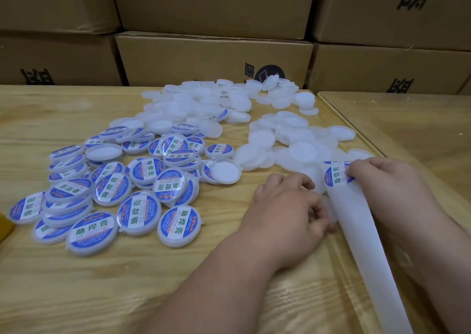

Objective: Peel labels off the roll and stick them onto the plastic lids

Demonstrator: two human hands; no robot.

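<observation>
A white backing strip [356, 221] runs from the lower right up to a blue and white round label [336, 175] at its far end. My right hand [382, 180] pinches that label at its right edge. My left hand [288, 208] lies left of the strip with curled fingers touching the strip's edge; a plain lid seems to be under them, mostly hidden. Labelled lids [137, 188] lie heaped on the left. Plain white lids [288, 140] are spread behind and right of centre. The roll itself is out of view.
The wooden table [178, 270] meets a second table [420, 129] at a seam on the right. Cardboard boxes [211, 55] are stacked along the back edge. A yellow object [3, 228] pokes in at the left edge.
</observation>
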